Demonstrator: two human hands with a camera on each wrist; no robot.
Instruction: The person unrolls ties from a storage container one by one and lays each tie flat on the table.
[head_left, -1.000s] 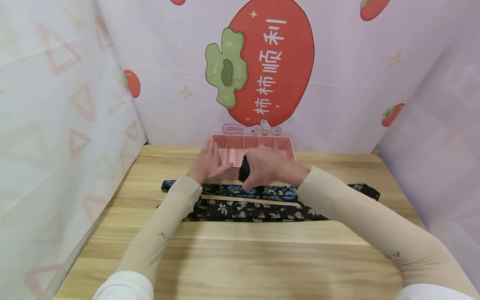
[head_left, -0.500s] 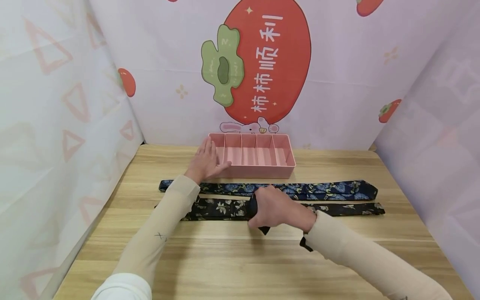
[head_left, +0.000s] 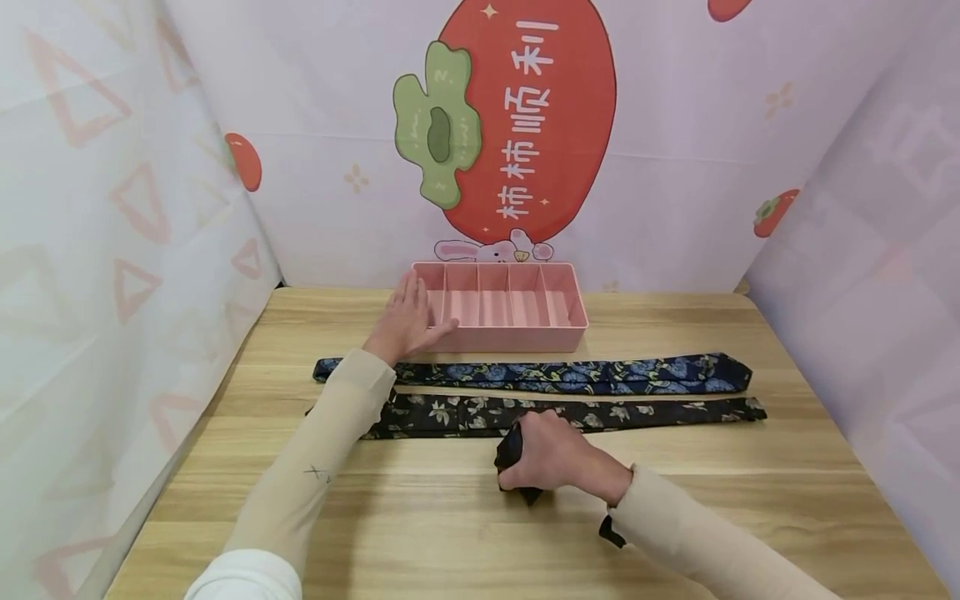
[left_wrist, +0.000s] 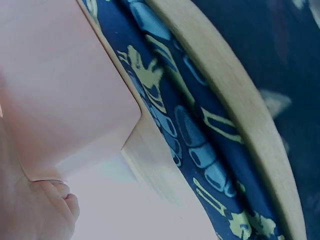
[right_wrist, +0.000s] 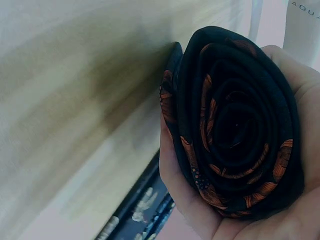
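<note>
My right hand [head_left: 551, 454] grips a rolled-up black necktie [head_left: 510, 450] just above or on the table, in front of two laid-out neckties. In the right wrist view the rolled necktie [right_wrist: 240, 130] shows its coiled end with orange patterning, and a pointed bit sticks out beside the coil. At the left end of a pink divided box [head_left: 517, 339], my left hand [head_left: 405, 321] rests with straight fingers along the side and the thumb at the front. The left wrist view has the box's pink wall [left_wrist: 65, 85] near the fingers.
A navy necktie [head_left: 652, 373] with blue and yellow figures lies lengthwise before the box. Nearer, a black floral necktie [head_left: 480, 415] lies parallel to it. My left forearm crosses both. Printed cloth walls [head_left: 330, 225] enclose the wooden table [head_left: 420, 533] at back and sides.
My right hand has come back from in front of the box, over the two flat neckties, to their near side, still holding the rolled necktie. The left hand stays at the box.
</note>
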